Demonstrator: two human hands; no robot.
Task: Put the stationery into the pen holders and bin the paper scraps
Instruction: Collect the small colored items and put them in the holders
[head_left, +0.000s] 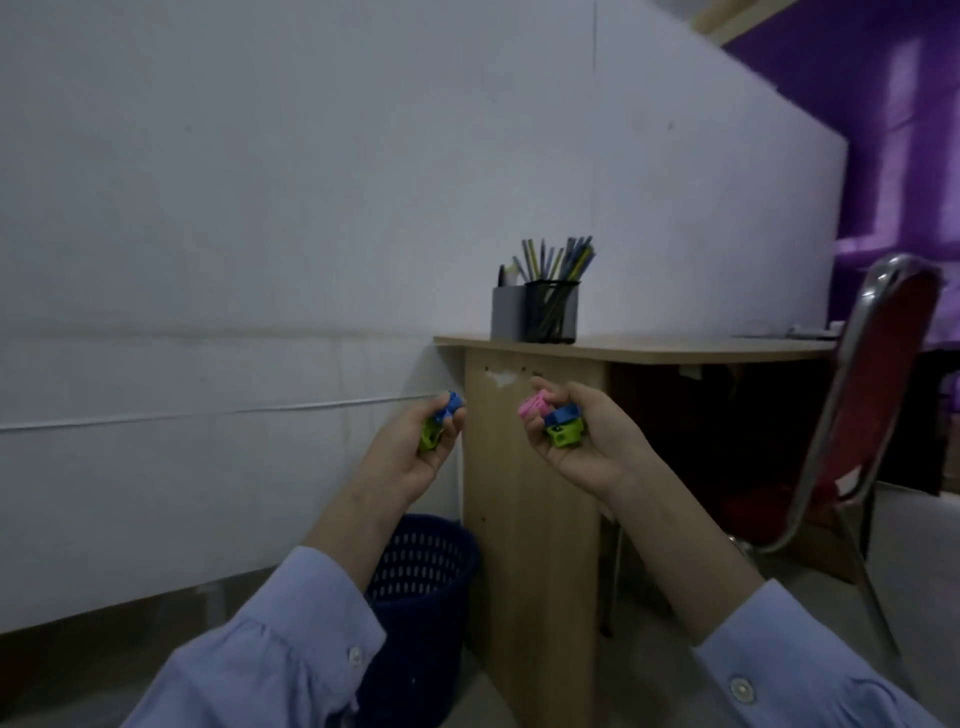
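Stationery bits (563, 414) are held in both hands, near the middle of the frame, in front of the desk side and lower than the desk top.

On the left of the frame is a big white wall (260, 208) with a thin white line (208, 413) running across it. At the bottom left a light blue sleeve (270, 649) leads up to the left hand (415, 447). Its fingers are curled around two small things: a blue bit (453, 402) at the fingertips and a green bit (430, 435) just under it, touching it.

Under that arm, at the bottom of the frame, a dark blue bin (426, 571) with little holes stands on the floor, just beside the wooden desk (519, 493). I cannot see inside the bin.

To the right of the left hand, and apart from it, is the right hand (582, 447). Its fingers are curled too, and it holds three things bunched close: a pink bit (532, 406), a second blue bit (566, 411) and a second green bit (566, 439) below the blue one.

Above the hands, at the left end of the desk top, stand two holders side by side and touching: a grey pen holder (508, 313) and a black mesh pen holder (551, 312). Pencils (566, 260) stick up out of the mesh one, leaning.

At the right of the frame a red chair (878, 389) with a shiny metal frame stands by the desk. Behind it, at the upper right, is a purple wall (883, 130).
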